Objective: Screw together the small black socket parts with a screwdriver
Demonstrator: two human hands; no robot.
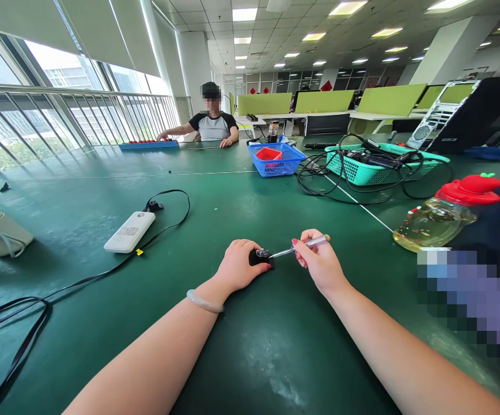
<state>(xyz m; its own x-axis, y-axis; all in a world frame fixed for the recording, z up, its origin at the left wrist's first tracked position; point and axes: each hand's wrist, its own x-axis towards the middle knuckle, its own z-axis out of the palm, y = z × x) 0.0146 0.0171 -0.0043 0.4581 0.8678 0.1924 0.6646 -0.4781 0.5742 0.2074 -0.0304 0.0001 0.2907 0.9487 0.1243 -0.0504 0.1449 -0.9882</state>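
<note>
My left hand [239, 266] rests on the green table [103, 323] and pinches a small black part [260, 257] with a metal top. My right hand [319, 262] holds a thin screwdriver [302, 246] with a clear handle. Its tip touches the top of the black part. A pale bangle sits on my left wrist.
A white power bank [129, 231] with a black cable [81, 280] lies to the left. A blue basket [276, 159], a teal basket of cables [375, 164] and a red-capped bottle [444, 216] stand to the right. A person [211, 122] sits at the far side.
</note>
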